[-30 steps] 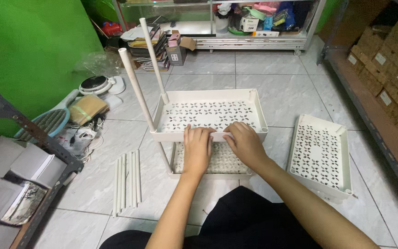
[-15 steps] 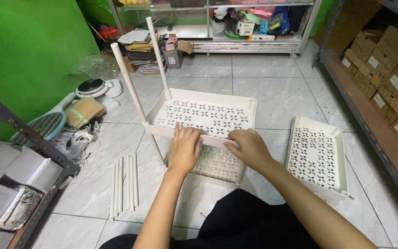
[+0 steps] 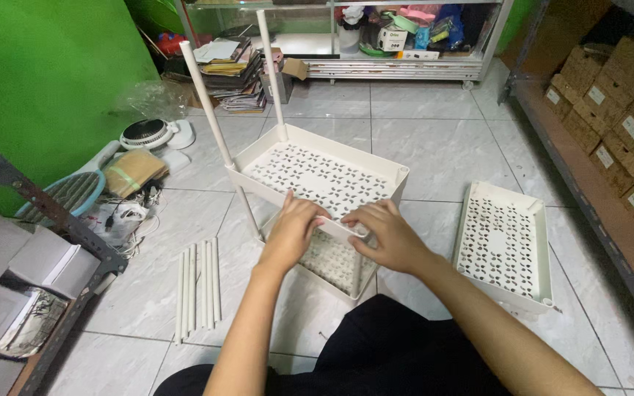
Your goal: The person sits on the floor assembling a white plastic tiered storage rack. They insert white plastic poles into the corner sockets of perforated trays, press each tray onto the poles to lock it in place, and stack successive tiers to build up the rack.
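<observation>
Both hands on the near rim of the upper tray point(image 3: 321, 176); the tray sits on the floor point(image 3: 442, 147) just ahead of the person's knees, tilted, far side higher, long axis running left to right and skewed a bit toward far-left.

Left hand point(image 3: 291, 233) comes over the near-left stretch of the rim, fingers curled over the edge and onto the perforated deck; grip clenched on the rim. Right hand point(image 3: 384, 236) just beside it on the near-right stretch, fingers hooked over the same edge, thumb side facing the left hand; also clenched on the rim. Fingertips of the two hands nearly touching at mid-rim; so both grips are bunched toward the middle of the long side, neither near a corner.

Lower tray point(image 3: 332, 260) directly beneath, partly hidden by the hands and upper tray; whether the near corners are seated on posts I cannot tell.

Two white poles point(image 3: 210, 117) stand up from the far-left and far corners, leaning slightly left. Near corners carry no visible pole.

Spare poles point(image 3: 198, 286) lie on the floor to the left, parallel, long axis pointing away from the person; left hand is the nearer one. Third tray point(image 3: 504, 242) lies flat to the right, nearer the right hand, apart from the stack.
</observation>
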